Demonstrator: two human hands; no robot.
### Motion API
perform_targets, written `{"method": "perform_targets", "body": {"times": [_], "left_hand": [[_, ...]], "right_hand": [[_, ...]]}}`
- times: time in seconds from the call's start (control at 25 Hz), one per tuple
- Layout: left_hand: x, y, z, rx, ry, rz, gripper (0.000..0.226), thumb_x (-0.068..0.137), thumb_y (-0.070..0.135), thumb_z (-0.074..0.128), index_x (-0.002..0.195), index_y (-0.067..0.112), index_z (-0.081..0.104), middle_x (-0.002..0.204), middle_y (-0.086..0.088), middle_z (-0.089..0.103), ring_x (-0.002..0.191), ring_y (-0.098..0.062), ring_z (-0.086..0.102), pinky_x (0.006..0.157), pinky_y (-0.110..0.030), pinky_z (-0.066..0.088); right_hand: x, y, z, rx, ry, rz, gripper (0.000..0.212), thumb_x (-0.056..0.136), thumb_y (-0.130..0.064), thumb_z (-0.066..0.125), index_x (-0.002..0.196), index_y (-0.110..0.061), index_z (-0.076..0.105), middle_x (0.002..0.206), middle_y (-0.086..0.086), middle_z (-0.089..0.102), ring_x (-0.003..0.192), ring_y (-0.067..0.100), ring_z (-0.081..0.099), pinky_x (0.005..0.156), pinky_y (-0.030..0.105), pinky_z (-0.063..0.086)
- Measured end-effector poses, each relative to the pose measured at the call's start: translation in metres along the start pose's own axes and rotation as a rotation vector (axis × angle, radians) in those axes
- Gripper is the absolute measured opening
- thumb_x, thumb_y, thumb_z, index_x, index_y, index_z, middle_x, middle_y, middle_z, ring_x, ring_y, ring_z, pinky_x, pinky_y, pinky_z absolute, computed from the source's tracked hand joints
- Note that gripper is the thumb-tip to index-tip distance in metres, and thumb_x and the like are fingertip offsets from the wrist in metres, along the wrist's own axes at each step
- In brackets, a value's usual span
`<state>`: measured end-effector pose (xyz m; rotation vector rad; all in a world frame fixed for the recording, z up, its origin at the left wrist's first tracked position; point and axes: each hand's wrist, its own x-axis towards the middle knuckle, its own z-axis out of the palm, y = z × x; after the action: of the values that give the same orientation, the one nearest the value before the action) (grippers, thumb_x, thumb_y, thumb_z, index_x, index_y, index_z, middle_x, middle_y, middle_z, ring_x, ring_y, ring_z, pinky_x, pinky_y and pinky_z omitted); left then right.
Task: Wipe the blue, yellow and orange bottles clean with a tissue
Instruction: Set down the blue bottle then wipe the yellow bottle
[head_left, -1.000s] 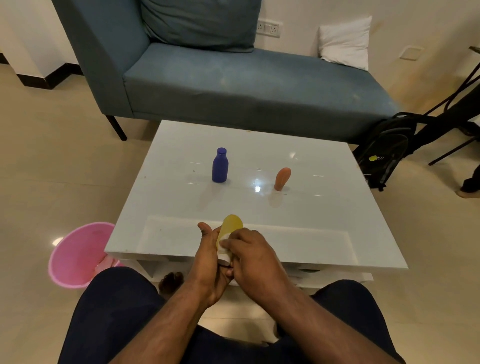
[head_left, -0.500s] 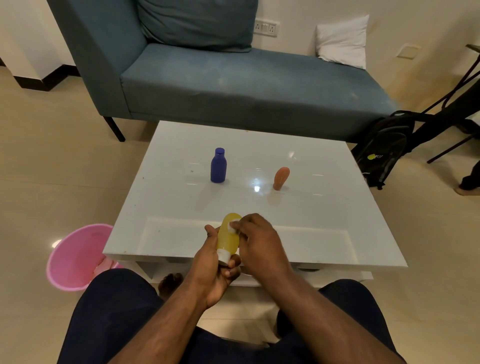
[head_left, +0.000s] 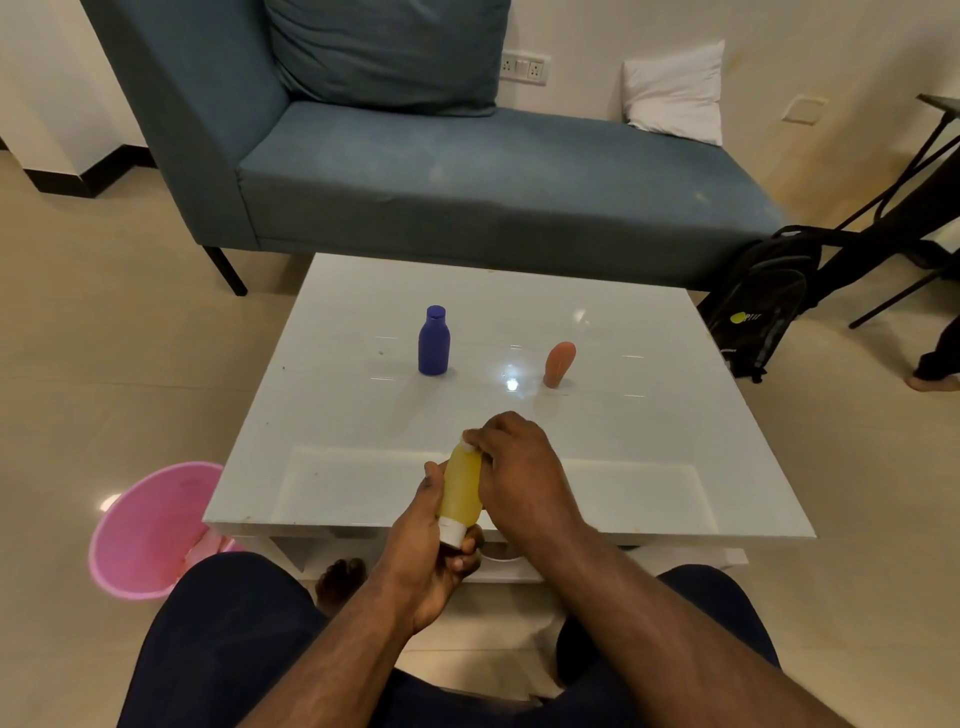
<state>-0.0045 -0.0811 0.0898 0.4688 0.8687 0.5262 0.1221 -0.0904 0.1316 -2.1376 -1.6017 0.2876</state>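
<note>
Yellow bottle (head_left: 461, 480) sits between both hands above the near edge of the white table (head_left: 649, 415), held upside down with its white cap (head_left: 452, 531) toward the person. The left hand (head_left: 423, 558) grips it low, thumb along its left side and fingers curled under the cap end. The right hand (head_left: 519, 475) curls over the far, upper end of the bottle, fingertips pinching a small white tissue (head_left: 466, 444) against its top; only a sliver of the tissue shows.

Compared with half a second ago, the right hand has slid further up toward the bottle's far end, so more of the yellow body is bare between the two hands, and the tissue has gone from the upper side to the very tip. A second ago the right hand covered the lower part and the tissue lay near the cap. The two bottles on the table have not moved.

There are three bottles: the yellow one in hand, one blue bottle (head_left: 434, 341) standing upright at mid-table, and one orange bottle (head_left: 559, 364) to its right, well apart from it and leaning slightly. There is one tissue. One pink bucket (head_left: 150, 530) stands on the floor left of the table, and one blue sofa (head_left: 467, 171) lies beyond it.
</note>
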Motion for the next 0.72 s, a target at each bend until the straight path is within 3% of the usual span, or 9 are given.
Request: {"method": "perform_targets", "body": {"times": [0.16, 0.36, 0.48, 0.56, 0.64, 0.72], "left_hand": [[0.001, 0.001, -0.001, -0.029, -0.003, 0.008, 0.063, 0.096, 0.061, 0.043, 0.128, 0.011, 0.064, 0.095, -0.018, 0.071, 0.076, -0.025, 0.063, 0.053, -0.030, 0.045], [0.001, 0.000, 0.000, 0.012, 0.019, -0.043, 0.067, 0.094, 0.064, 0.046, 0.124, 0.005, 0.055, 0.066, -0.011, 0.052, 0.051, -0.014, 0.044, 0.042, -0.023, 0.038], [0.001, 0.000, -0.002, -0.004, 0.007, -0.020, 0.070, 0.092, 0.065, 0.048, 0.125, 0.003, 0.058, 0.073, -0.014, 0.058, 0.056, -0.016, 0.049, 0.044, -0.025, 0.039], [0.001, 0.000, -0.003, -0.016, -0.011, 0.006, 0.071, 0.090, 0.066, 0.048, 0.124, 0.005, 0.064, 0.090, -0.019, 0.067, 0.072, -0.025, 0.058, 0.057, -0.030, 0.041], [0.000, 0.001, -0.002, -0.018, -0.006, 0.008, 0.068, 0.091, 0.066, 0.046, 0.121, 0.009, 0.068, 0.098, -0.021, 0.070, 0.084, -0.031, 0.060, 0.064, -0.033, 0.043], [-0.001, 0.002, 0.000, 0.010, -0.003, -0.004, 0.069, 0.090, 0.067, 0.045, 0.119, 0.008, 0.065, 0.082, -0.018, 0.065, 0.067, -0.024, 0.054, 0.053, -0.029, 0.041]], "right_hand": [[-0.041, -0.017, 0.007, 0.026, -0.033, -0.120, 0.035, 0.085, -0.021, 0.063, 0.120, -0.020, 0.062, 0.116, -0.002, 0.057, 0.108, 0.017, 0.049, 0.093, 0.028, 0.044], [-0.004, 0.004, 0.002, 0.057, 0.032, 0.016, 0.030, 0.090, -0.016, 0.056, 0.120, -0.021, 0.062, 0.112, -0.001, 0.056, 0.105, 0.016, 0.052, 0.090, 0.026, 0.045], [-0.008, -0.004, 0.008, 0.035, 0.017, 0.008, 0.031, 0.090, -0.018, 0.056, 0.121, -0.022, 0.060, 0.114, -0.002, 0.054, 0.107, 0.015, 0.049, 0.089, 0.018, 0.038], [-0.029, -0.013, 0.010, 0.076, -0.009, -0.028, 0.031, 0.089, -0.020, 0.056, 0.119, -0.022, 0.060, 0.113, -0.003, 0.054, 0.108, 0.014, 0.048, 0.087, 0.013, 0.036], [-0.043, -0.014, 0.008, 0.071, -0.023, -0.110, 0.034, 0.086, -0.018, 0.059, 0.120, -0.020, 0.061, 0.115, -0.002, 0.055, 0.108, 0.015, 0.048, 0.091, 0.021, 0.041], [-0.032, -0.007, 0.004, 0.054, -0.006, -0.117, 0.033, 0.087, -0.018, 0.058, 0.120, -0.019, 0.062, 0.115, 0.000, 0.056, 0.107, 0.017, 0.049, 0.090, 0.025, 0.042]]}}
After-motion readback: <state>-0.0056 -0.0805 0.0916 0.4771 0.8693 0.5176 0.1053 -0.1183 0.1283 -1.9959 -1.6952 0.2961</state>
